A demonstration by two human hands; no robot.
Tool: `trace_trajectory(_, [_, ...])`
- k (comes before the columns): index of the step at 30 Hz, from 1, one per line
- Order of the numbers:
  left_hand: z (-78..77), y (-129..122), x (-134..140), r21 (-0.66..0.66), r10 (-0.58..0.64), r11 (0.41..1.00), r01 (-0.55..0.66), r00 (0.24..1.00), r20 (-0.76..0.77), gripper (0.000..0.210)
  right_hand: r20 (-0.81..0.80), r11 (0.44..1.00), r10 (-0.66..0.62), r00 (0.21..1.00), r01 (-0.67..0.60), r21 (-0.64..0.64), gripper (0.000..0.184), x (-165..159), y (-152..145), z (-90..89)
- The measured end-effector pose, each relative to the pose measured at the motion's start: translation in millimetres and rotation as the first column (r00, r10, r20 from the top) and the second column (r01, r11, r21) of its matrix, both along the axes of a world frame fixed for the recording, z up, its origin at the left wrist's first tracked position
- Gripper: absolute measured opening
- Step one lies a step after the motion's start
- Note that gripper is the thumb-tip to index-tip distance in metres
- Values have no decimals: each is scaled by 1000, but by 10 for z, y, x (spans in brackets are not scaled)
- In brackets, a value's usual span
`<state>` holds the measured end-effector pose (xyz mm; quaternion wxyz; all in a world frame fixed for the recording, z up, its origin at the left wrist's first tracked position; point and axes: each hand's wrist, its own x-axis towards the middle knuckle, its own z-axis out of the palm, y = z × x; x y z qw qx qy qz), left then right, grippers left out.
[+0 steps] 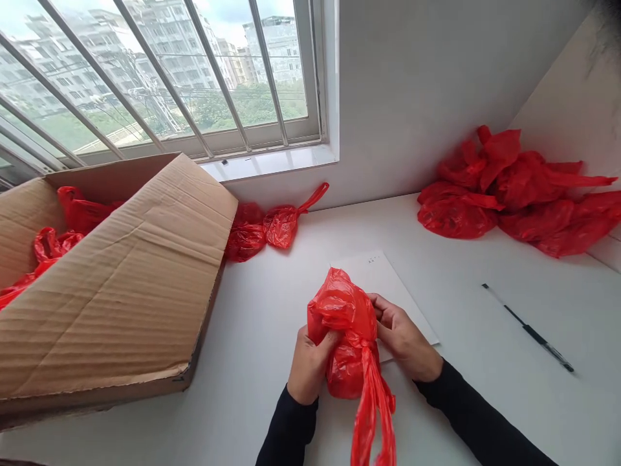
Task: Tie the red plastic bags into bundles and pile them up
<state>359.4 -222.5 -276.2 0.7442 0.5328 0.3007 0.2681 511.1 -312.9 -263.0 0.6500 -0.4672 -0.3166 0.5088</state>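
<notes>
A knotted red plastic bag is held up over the white table, its twisted handles trailing down toward me. My left hand grips its left side, the thumb pressed into the plastic. On the opposite side my right hand has its fingers curled against the bag, the fingertips partly hidden behind it. What is inside the bag cannot be seen. Partly beneath the bag and my right hand lies a white sheet or pad with small dark marks near its top.
A cardboard box with red bags inside stands at left. Two small red bags sit by the wall under the barred window. Several red bags are heaped in the right corner. A black pen lies at right.
</notes>
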Motion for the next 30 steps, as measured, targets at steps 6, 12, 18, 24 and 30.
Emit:
trace_trajectory(6, [-24,-6,-31,5,-19,1000,18,1000,16,27,8,997,-70,998,69,21,28,14,3,-27])
trace_trajectory(12, [48,1,-64,65,-100,993,98,994,34,27,44,997,-75,996,74,29,20,22,6,-60])
trace_trajectory(18, [47,-6,-19,44,-59,997,59,998,-19,29,101,998,-63,993,62,19,21,-13,-3,-71])
trace_trajectory(24, [40,12,-23,29,27,999,-26,999,-42,27,85,998,0,996,-5,64,37,-40,-15,-16])
trace_trajectory(30, [60,11,-14,10,-35,999,36,998,-57,29,135,997,-73,988,67,44,30,-16,-22,-12])
